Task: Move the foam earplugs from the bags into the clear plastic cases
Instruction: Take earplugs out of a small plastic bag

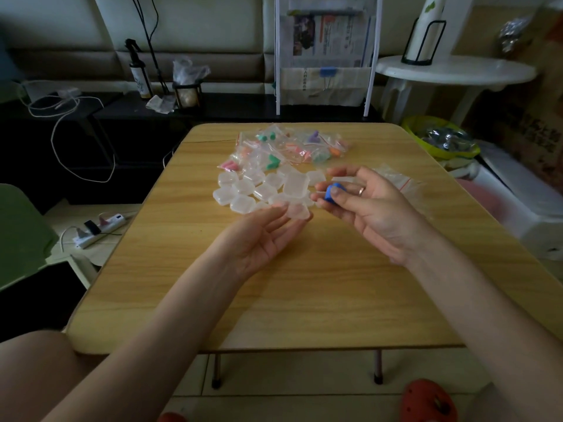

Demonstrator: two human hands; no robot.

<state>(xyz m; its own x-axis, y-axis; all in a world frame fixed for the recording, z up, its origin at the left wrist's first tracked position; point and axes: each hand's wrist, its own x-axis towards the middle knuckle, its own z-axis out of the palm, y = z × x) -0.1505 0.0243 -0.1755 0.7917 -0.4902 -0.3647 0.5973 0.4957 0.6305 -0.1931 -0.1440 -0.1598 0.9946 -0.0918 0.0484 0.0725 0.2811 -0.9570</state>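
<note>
My right hand [368, 208] pinches a blue foam earplug [332, 193] between thumb and fingers above the wooden table [304, 284]. My left hand [268, 236], palm up, holds an open clear plastic case [297, 193] at its fingertips, the lid standing up just left of the earplug. Several shut clear cases [243, 190] lie in a cluster behind my left hand. Small bags with green, orange, pink and purple earplugs [292, 147] are piled at the table's far middle. An empty bag [399, 181] lies behind my right hand.
A white rack with newspapers [326, 56] stands beyond the table's far edge. A yellow-green basket [441, 141] and a white round table [454, 70] are at the right. A green chair [21, 236] and a power strip [100, 225] are on the left.
</note>
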